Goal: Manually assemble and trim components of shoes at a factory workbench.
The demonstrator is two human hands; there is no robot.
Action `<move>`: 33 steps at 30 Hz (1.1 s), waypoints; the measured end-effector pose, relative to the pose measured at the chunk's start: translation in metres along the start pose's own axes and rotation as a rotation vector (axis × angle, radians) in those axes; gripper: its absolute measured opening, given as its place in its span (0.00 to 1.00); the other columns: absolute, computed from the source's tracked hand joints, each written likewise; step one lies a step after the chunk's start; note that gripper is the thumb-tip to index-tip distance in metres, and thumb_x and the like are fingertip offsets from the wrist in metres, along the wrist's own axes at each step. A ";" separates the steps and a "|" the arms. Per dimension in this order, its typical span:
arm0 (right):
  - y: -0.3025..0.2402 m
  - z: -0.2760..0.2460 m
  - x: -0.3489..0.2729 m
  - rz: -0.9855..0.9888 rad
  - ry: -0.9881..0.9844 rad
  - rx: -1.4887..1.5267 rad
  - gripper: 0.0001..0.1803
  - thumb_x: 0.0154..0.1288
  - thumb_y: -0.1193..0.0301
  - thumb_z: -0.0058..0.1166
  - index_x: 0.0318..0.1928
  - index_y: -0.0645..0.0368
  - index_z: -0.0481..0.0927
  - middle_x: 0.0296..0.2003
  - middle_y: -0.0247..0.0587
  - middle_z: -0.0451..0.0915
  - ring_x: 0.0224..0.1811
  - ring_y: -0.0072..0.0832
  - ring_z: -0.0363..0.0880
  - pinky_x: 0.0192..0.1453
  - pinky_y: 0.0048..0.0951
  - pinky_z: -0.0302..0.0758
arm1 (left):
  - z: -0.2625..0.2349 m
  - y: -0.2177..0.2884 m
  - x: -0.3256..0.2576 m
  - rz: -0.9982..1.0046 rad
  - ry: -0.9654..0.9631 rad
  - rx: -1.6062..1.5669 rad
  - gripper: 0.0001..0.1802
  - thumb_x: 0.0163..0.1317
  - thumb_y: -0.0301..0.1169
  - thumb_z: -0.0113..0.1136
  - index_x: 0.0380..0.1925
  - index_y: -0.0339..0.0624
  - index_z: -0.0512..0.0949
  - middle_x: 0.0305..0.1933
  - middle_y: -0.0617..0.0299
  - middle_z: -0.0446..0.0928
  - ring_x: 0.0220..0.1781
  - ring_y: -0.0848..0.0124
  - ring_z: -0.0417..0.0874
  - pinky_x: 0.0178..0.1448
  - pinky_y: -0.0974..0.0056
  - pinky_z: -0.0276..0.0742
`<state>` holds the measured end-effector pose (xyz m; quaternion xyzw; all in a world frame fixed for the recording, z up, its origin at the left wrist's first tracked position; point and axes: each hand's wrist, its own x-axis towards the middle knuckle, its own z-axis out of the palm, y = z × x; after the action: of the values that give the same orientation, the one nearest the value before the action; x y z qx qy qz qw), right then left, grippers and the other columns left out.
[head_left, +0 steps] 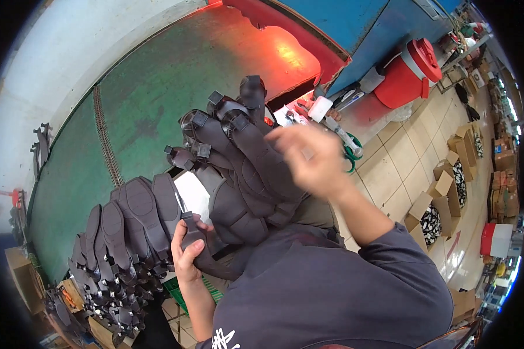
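Observation:
My left hand is closed around a dark padded strap, thumb on top, with the strap's squared end pointing up. Just above it shows a white sheet or panel, partly covered. My right hand is smeared by motion over the right side of a heap of dark padded straps. Whether its fingers hold anything cannot be made out. Several straps in this heap carry small black square tabs at their far ends. The heap rests against my lap and the table's near edge.
More dark padded pieces overlap in a row at the left. Beyond lies a green table with a zipper-like strip across it. At the right are green-handled scissors, a red jug and open cardboard boxes on the tiled floor.

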<state>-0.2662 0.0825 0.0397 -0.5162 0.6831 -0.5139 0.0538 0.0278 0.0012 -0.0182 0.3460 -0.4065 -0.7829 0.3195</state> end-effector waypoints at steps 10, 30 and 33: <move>0.108 -0.028 -0.027 -0.077 -0.043 -0.601 0.13 0.58 0.73 0.61 0.45 0.57 0.82 0.40 0.45 0.81 0.44 0.44 0.78 0.49 0.41 0.74 | 0.004 -0.001 0.011 -0.059 -0.058 0.017 0.34 0.48 0.27 0.63 0.58 0.25 0.69 0.47 0.51 0.79 0.54 0.59 0.80 0.65 0.60 0.68; 0.025 -0.005 -0.021 0.040 -0.023 -0.120 0.07 0.64 0.80 0.56 0.41 0.63 0.84 0.35 0.40 0.82 0.36 0.28 0.79 0.40 0.27 0.74 | 0.003 0.007 0.006 -0.006 -0.116 0.143 0.36 0.45 0.35 0.67 0.57 0.31 0.72 0.47 0.57 0.77 0.53 0.65 0.79 0.61 0.62 0.68; -0.019 0.014 -0.028 0.207 -0.207 0.376 0.12 0.63 0.79 0.56 0.48 0.64 0.83 0.40 0.44 0.83 0.41 0.25 0.80 0.46 0.26 0.77 | 0.006 0.008 0.003 0.043 -0.141 0.133 0.37 0.44 0.34 0.67 0.57 0.31 0.72 0.48 0.57 0.76 0.54 0.65 0.79 0.62 0.63 0.68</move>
<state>-0.2328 0.0956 0.0345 -0.4744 0.6155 -0.5681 0.2709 0.0232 -0.0024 -0.0094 0.3016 -0.4863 -0.7697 0.2830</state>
